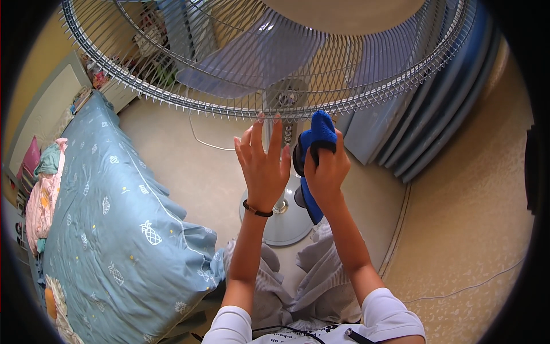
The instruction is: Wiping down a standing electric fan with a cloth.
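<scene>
A large standing fan fills the upper part of the view, with its round wire grille [189, 103] and translucent bluish blades [246, 66] behind the wires. My left hand [263, 163] is raised with its fingers apart, the tips at the lower rim of the grille. It holds nothing, and a dark band circles its wrist. My right hand [329, 172] grips a blue cleaning cloth [324, 127] with black edging. One end of the cloth is bunched over the fingertips at the grille's lower rim; the rest hangs below the palm.
The fan's round grey base [286, 232] stands on the pale floor in front of my knees. To the left is a bed with a blue pineapple-print cover [132, 229] and clothes [43, 200] along its far side. Several blue-grey panels [424, 126] lean at the right. A thin cable [470, 285] runs along the right.
</scene>
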Demonstrator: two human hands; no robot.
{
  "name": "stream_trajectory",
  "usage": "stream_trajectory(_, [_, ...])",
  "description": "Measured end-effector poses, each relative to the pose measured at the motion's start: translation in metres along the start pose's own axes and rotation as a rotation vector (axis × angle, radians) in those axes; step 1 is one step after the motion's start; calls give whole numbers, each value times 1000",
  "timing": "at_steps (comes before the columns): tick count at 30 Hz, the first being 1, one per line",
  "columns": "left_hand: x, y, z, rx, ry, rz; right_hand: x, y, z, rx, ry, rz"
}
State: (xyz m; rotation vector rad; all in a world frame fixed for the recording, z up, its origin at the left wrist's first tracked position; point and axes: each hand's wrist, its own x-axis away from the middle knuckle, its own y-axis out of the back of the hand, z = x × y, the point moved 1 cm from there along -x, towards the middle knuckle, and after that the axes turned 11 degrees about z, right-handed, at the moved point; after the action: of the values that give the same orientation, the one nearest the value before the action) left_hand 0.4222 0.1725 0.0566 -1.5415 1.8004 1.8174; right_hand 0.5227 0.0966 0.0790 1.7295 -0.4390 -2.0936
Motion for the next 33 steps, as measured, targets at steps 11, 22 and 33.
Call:
stream_trajectory(11, [0,1,-1,9,-1,2,2,-1,-1,12,-17,10])
stream_trajectory(22, [-1,0,-1,-2,-7,-4,3,-2,-5,31,-15,12])
stream_trajectory(33, [0,1,-2,7,-10,-3,-1,0,-3,27,21,-47])
